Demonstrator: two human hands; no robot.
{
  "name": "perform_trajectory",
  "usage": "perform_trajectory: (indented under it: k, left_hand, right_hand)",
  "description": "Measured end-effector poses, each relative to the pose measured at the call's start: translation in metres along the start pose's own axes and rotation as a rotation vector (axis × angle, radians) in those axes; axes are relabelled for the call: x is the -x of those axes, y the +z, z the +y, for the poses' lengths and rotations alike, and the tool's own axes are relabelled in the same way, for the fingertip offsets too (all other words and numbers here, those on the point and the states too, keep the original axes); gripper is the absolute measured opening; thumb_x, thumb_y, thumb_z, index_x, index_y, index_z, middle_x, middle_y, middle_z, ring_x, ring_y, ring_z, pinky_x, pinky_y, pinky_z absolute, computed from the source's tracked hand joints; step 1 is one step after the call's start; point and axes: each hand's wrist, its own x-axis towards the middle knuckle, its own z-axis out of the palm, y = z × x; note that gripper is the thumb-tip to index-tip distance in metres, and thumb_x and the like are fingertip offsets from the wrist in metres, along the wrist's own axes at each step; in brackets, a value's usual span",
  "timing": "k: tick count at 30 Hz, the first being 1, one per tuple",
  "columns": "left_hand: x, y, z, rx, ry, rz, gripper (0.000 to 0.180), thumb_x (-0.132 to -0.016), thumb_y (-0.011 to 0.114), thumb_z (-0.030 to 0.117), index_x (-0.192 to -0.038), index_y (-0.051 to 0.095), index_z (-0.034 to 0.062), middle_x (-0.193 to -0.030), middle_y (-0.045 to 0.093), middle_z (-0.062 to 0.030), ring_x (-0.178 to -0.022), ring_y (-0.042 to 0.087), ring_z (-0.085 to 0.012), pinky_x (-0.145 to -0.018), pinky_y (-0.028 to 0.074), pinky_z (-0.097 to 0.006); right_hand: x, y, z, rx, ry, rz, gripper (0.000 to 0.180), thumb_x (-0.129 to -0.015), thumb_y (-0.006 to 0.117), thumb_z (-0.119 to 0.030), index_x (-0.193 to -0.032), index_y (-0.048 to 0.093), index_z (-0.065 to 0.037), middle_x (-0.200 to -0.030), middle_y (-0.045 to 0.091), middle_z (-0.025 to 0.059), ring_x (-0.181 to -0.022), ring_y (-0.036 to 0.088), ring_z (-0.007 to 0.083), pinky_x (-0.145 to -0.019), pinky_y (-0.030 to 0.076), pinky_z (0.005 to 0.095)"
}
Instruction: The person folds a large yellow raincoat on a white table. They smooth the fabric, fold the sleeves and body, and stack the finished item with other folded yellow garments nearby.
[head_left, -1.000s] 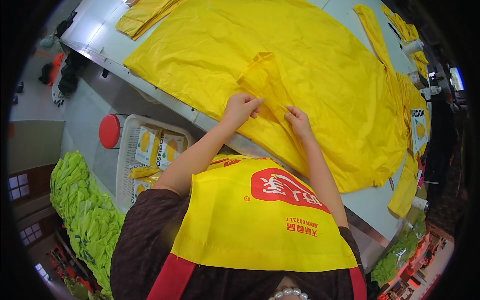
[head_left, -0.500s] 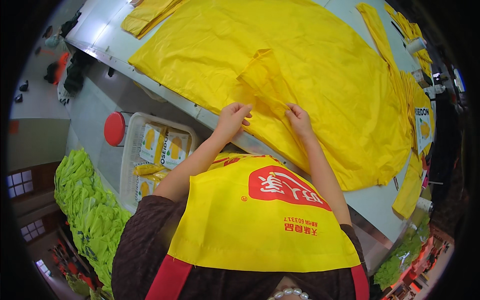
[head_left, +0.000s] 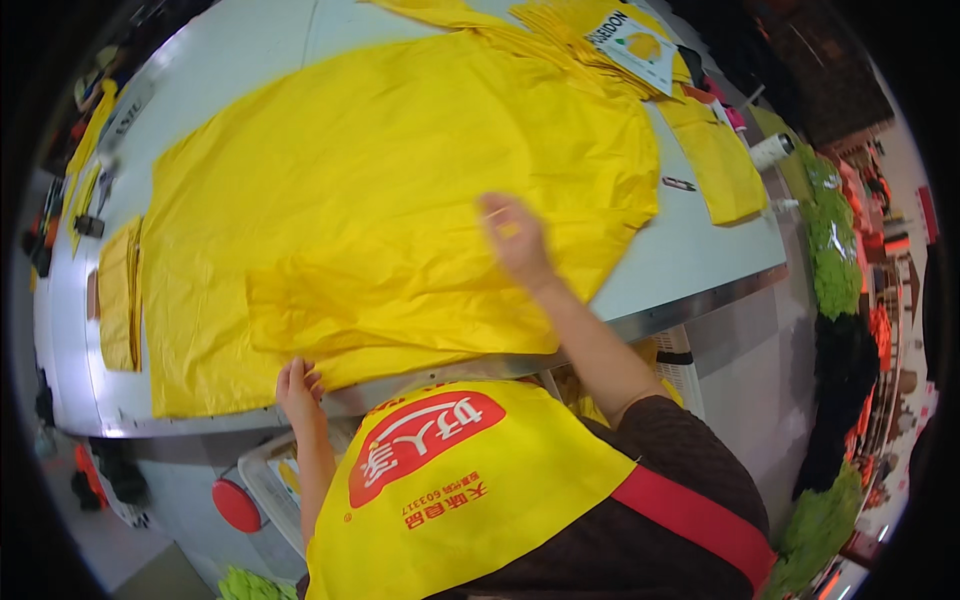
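Note:
A large yellow raincoat (head_left: 400, 170) lies spread over the pale table, with soft creases throughout. One sleeve (head_left: 300, 310) is laid across its body near the front edge. At that front edge, on the left, my left hand (head_left: 300, 388) is closed with its fingers curled beside the raincoat's border; whether cloth is pinched in them is hidden. My right hand (head_left: 515, 240) is over the right-hand part of the raincoat, smeared by motion, its fingers bent. No object shows in it.
Folded yellow pieces (head_left: 120, 295) lie at the table's left; another (head_left: 715, 160) is at the right. A printed white-and-yellow packet (head_left: 635, 50) rests on stacked yellow cloth. Small snips (head_left: 679, 184) lie near a white thread cone (head_left: 772, 151). A red stool (head_left: 236, 506) and white basket (head_left: 270, 480) stand below.
My view has swung to the right. The sleeve, bunched up between both hands before, now lies flatter across the raincoat. My hands have moved apart, and the right one is off the sleeve.

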Motion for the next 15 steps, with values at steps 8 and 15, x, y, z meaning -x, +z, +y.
perform_trajectory:
  k: [8, 15]
  left_hand:
    - [0.006, 0.000, -0.015, -0.065, 0.111, 0.056, 0.016, -0.086, 0.058, 0.024, -0.093, 0.054, 0.0104, -0.078, 0.057, -0.0010, -0.064, 0.056, -0.0100, -0.049, 0.043, -0.021]
    - [0.028, -0.006, -0.009, -0.123, 0.055, 0.100, 0.018, -0.086, 0.056, 0.022, -0.091, 0.056, 0.0042, -0.075, 0.058, -0.0035, -0.063, 0.057, -0.0107, -0.049, 0.044, -0.022]
  right_hand:
    - [-0.077, -0.293, 0.259, 1.263, 0.440, 0.131, 0.038, -0.086, 0.042, -0.027, -0.117, 0.054, -0.007, -0.114, 0.056, 0.0186, -0.109, 0.048, 0.0379, -0.093, 0.038, 0.0440]
    - [-0.090, -0.349, 0.329, 1.390, 0.466, -0.220, 0.046, -0.090, 0.036, -0.042, -0.125, 0.048, -0.013, -0.123, 0.052, 0.0142, -0.112, 0.048, 0.0365, -0.093, 0.038, 0.0459]
